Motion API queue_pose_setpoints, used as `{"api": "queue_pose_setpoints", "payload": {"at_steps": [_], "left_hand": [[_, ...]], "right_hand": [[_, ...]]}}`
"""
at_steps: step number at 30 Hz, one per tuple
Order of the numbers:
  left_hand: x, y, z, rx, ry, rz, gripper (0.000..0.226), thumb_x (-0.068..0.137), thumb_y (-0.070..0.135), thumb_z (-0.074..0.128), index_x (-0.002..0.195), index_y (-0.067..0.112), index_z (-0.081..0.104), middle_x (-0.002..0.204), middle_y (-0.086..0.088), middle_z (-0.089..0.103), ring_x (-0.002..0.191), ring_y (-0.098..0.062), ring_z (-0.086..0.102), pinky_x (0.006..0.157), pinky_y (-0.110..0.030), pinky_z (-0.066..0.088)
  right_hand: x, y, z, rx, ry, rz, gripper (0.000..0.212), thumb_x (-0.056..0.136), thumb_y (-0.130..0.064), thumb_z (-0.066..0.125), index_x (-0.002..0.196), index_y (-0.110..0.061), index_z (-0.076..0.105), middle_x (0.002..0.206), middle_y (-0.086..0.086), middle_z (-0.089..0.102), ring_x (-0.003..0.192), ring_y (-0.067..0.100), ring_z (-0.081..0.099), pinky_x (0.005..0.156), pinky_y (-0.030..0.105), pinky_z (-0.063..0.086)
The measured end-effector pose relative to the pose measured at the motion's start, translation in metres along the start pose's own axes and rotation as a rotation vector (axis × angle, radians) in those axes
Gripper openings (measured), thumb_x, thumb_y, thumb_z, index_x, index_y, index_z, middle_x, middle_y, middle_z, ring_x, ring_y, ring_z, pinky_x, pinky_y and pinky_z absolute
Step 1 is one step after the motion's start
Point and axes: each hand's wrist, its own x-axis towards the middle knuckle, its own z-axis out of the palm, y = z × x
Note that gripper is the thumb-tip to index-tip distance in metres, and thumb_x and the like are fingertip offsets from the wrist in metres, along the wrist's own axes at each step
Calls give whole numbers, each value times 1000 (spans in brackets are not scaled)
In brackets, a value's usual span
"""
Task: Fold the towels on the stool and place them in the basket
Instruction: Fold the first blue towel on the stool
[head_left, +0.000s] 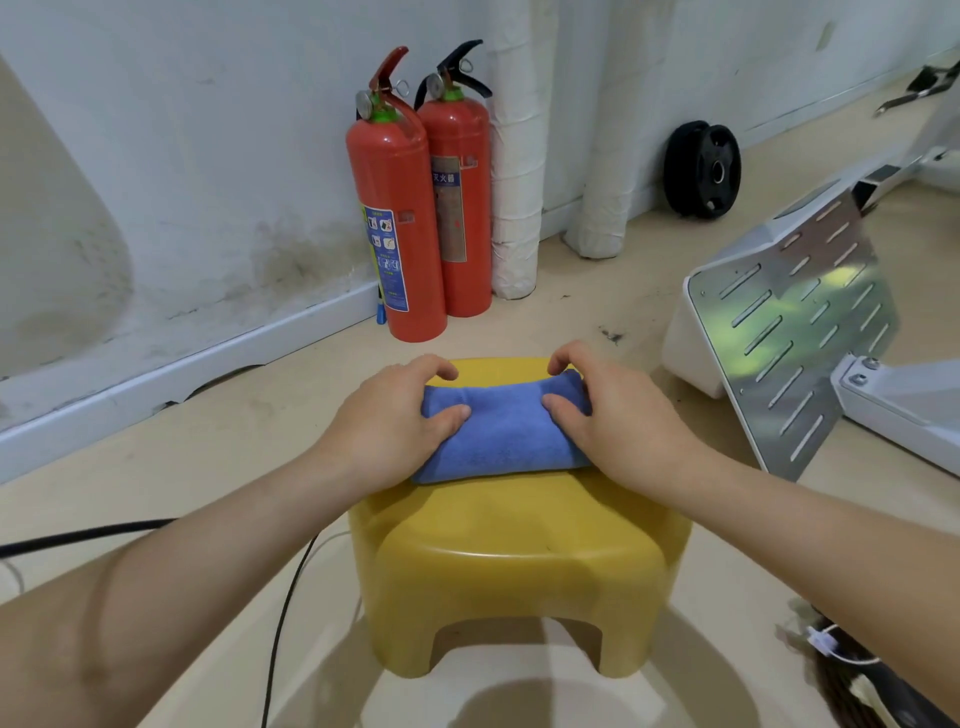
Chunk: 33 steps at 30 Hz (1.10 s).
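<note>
A folded blue towel (503, 434) lies on the far half of a yellow plastic stool (519, 525). My left hand (387, 415) grips the towel's left end, fingers curled over its far edge and thumb on top. My right hand (613, 413) grips the right end the same way. No basket is in view.
Two red fire extinguishers (415, 208) stand against the wall behind the stool. A white metal machine base (789, 332) with a slotted plate sits to the right. A black weight plate (702, 169) leans on the far wall. Black cables (280, 613) run over the floor at left.
</note>
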Motion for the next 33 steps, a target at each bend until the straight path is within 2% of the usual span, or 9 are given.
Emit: {"api": "queue_pose_setpoints", "payload": {"at_steps": [5, 9, 11, 15, 18, 24, 27, 30, 33], "left_hand": [[7, -13, -1, 131, -131, 50, 32, 90, 55, 46, 86, 28, 62, 96, 0, 50, 97, -21, 48, 84, -36, 43], [9, -11, -2, 204, -133, 115, 42, 91, 54, 45, 70, 19, 49, 79, 0, 48, 81, -22, 46, 66, -34, 35], [6, -9, 0, 266, -96, 139, 41, 93, 54, 43, 80, 16, 50, 82, 1, 48, 80, -19, 43, 68, -33, 36], [5, -3, -1, 266, -133, 106, 38, 94, 52, 44, 104, 16, 52, 92, 0, 55, 83, -20, 50, 70, -34, 42], [14, -1, -11, 48, -287, -18, 40, 86, 49, 60, 97, 10, 62, 90, -5, 66, 82, -23, 59, 69, -36, 45], [11, 3, -18, 53, -376, -35, 42, 77, 49, 66, 89, 8, 64, 87, -8, 68, 74, -19, 58, 67, -36, 48], [3, 2, -21, 91, -310, 159, 32, 79, 44, 65, 91, 15, 60, 85, 1, 64, 77, -17, 57, 70, -33, 47], [-1, -1, -29, -136, -266, 231, 28, 72, 34, 77, 89, 25, 57, 81, 9, 60, 74, -9, 54, 67, -26, 46], [6, 6, -33, -473, -177, 234, 35, 65, 22, 86, 89, 24, 61, 81, 9, 63, 71, -2, 55, 66, -19, 49]], "right_hand": [[-2, -7, -4, -322, 88, -214, 37, 87, -21, 56, 123, -30, 49, 125, 4, 45, 106, 26, 53, 78, 39, 48], [-5, -21, 1, -543, 4, -558, 21, 88, -15, 39, 99, -15, 57, 103, 7, 62, 89, 30, 60, 66, 36, 45], [-3, -25, -5, -463, -112, -420, 22, 99, -31, 36, 102, -16, 52, 97, 3, 61, 86, 28, 58, 64, 36, 41], [27, -36, -21, -440, -374, -229, 49, 89, -59, 47, 121, -22, 52, 105, 1, 64, 93, 22, 57, 73, 34, 45], [50, -49, -27, -317, -660, -88, 60, 81, -54, 64, 131, -24, 52, 125, -4, 60, 109, 18, 56, 94, 34, 47], [70, -62, -23, -257, -975, 49, 58, 73, -39, 78, 125, -24, 56, 118, -8, 63, 108, 16, 60, 97, 34, 48], [69, -67, -22, -337, -990, -6, 50, 70, -41, 80, 110, -30, 53, 107, -13, 58, 105, 17, 58, 93, 34, 49], [57, -74, -23, -427, -890, -115, 52, 67, -42, 81, 106, -28, 50, 98, -12, 58, 97, 17, 58, 86, 34, 50], [41, -61, -26, -186, -697, -69, 57, 67, -35, 83, 112, -25, 49, 105, -8, 63, 97, 16, 60, 84, 32, 51]]}}
